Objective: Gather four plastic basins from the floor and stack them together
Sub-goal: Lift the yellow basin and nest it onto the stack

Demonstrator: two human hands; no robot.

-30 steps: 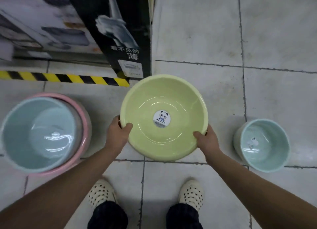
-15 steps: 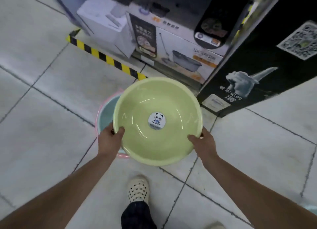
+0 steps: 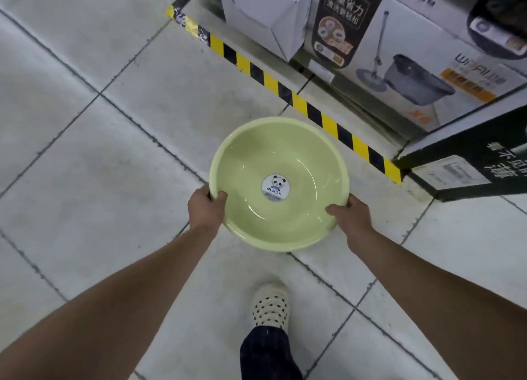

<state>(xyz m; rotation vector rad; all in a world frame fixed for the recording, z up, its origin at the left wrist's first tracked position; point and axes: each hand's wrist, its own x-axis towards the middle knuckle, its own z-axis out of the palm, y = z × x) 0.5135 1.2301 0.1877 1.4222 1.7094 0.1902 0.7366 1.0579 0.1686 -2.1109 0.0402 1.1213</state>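
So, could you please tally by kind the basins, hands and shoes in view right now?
green basin: 1
hands gripping its rim: 2 (left hand, right hand)
shoe: 1
Total: 4

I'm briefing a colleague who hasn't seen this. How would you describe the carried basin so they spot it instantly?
Find the yellow-and-black striped tape crossing the tiled floor before the boxed goods. Just below it, the left hand and right hand grip opposite sides of a round basin. It alone is pale green, with a panda sticker at its centre.
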